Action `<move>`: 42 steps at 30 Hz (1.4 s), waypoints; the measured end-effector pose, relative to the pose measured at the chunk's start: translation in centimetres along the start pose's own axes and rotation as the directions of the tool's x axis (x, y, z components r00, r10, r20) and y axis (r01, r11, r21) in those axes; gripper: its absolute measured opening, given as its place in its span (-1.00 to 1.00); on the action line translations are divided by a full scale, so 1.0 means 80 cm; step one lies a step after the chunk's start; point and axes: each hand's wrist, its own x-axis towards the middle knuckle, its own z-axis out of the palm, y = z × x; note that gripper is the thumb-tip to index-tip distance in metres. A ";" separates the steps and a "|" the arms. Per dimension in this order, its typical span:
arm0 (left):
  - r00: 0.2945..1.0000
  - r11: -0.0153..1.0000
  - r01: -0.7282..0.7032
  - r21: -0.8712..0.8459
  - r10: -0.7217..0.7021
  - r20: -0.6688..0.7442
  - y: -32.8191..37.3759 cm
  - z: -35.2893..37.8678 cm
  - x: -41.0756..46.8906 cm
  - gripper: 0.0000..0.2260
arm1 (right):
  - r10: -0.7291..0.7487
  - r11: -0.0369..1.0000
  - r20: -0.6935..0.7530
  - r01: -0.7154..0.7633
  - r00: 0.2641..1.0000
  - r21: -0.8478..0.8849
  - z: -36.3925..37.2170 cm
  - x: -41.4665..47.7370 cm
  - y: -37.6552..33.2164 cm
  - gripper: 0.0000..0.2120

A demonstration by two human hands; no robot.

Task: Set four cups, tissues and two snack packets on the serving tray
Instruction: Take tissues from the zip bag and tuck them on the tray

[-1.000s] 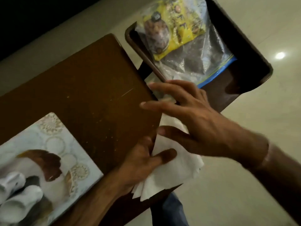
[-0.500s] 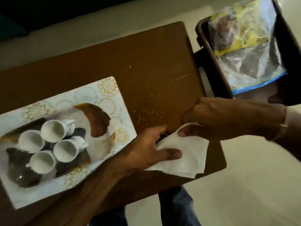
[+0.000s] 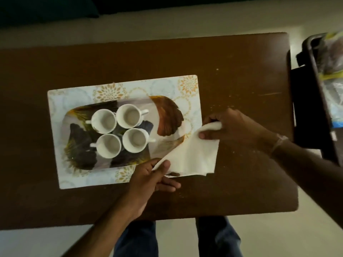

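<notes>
I observed both hands on the tissues (image 3: 191, 156), a folded white stack held at the right end of the tray (image 3: 118, 89), lower centre-right of the frame. The left hand (image 3: 148, 182) pinched the stack's lower-left corner between thumb and fingers; the right hand (image 3: 228, 127) was closed on the bunched upper-right corner. The stack overlapped the tray's right rim, with part of it over the bare surface (image 3: 232, 71). Its long axis ran diagonally, from lower left to upper right, with the loose layered edges facing the lower right.

Risks, in my judgement: released as it lay, the stack could droop or slide off the rim onto the surface; the loose layers could fan apart; a leftward shift could knock the nearest of the four cups (image 3: 118, 132), which stood upright and clustered at the tray's centre-left. The snack packets (image 3: 332, 62) sat in a dark crate at the right edge of the frame, not yet on the tray.
</notes>
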 end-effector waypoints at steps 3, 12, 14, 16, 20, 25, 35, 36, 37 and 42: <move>0.978 1.000 0.007 0.003 -0.006 -0.207 -0.017 -0.021 0.005 -0.65 | 0.039 0.999 -0.149 -0.035 0.988 0.032 0.039 0.033 -0.012 -0.66; 0.878 0.998 -0.018 0.058 0.043 -0.478 -0.036 -0.045 0.025 -0.69 | -0.046 0.988 -0.432 -0.022 0.901 -0.150 0.114 0.074 -0.058 -0.41; 0.854 0.993 -0.014 0.120 0.074 -0.515 -0.037 -0.046 0.030 -0.65 | -0.049 0.976 -0.451 -0.053 0.891 -0.211 0.121 0.075 -0.064 -0.37; 0.825 0.977 0.005 0.212 0.116 -0.554 -0.036 -0.049 0.030 -0.60 | -0.050 0.939 -0.508 -0.132 0.860 -0.317 0.127 0.071 -0.066 -0.29; 0.692 0.765 0.070 0.640 0.424 -0.584 -0.041 -0.060 0.015 -0.61 | -0.225 0.861 -0.510 -0.076 0.830 -0.503 0.149 0.041 -0.060 -0.26; 0.677 0.348 -0.258 0.901 0.730 -0.088 -0.062 -0.040 0.001 -0.72 | -0.364 0.735 -0.244 0.117 0.899 -0.668 0.187 0.009 -0.027 -0.40; 0.813 0.135 -0.243 0.961 0.569 0.126 -0.085 -0.050 0.016 -0.34 | -0.163 0.768 -0.218 -0.015 0.962 -0.640 0.206 -0.005 -0.017 -0.38; 0.818 0.129 -0.246 0.961 0.559 0.135 -0.083 -0.053 0.016 -0.34 | -0.135 0.785 -0.216 -0.029 0.967 -0.619 0.209 -0.010 -0.020 -0.37; 0.823 0.121 -0.248 0.961 0.550 0.143 -0.082 -0.055 0.016 -0.34 | -0.106 0.800 -0.212 -0.043 0.971 -0.598 0.213 -0.015 -0.023 -0.35; 0.842 0.114 -0.265 0.957 0.512 0.172 -0.073 -0.064 0.014 -0.34 | -0.092 0.835 -0.279 -0.079 0.956 -0.544 0.209 -0.019 -0.040 -0.44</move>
